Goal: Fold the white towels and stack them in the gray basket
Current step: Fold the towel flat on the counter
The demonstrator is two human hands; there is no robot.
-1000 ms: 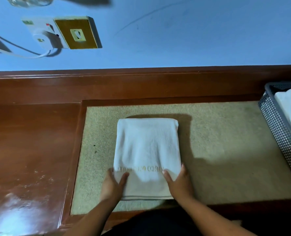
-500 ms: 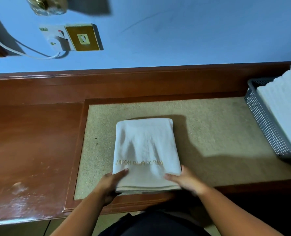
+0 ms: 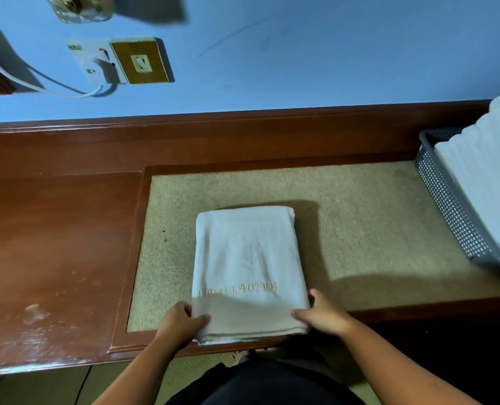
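A folded white towel with faint gold lettering lies on the beige inset of the wooden desk. Its near edge reaches the desk's front rim. My left hand grips the towel's near left corner, thumb on top and fingers under the edge. My right hand grips the near right corner the same way. At the far right stands the gray perforated basket, holding a stack of folded white towels that rises above its rim.
The desk's brown wooden top spreads to the left, with a raised wooden back ledge against the blue wall. A wall socket with a plugged white cable sits at upper left.
Both hands shifted from lying on top of the towel to gripping its near corners. The towel slid toward me to the desk's front edge. The view turned right, showing more of the basket.
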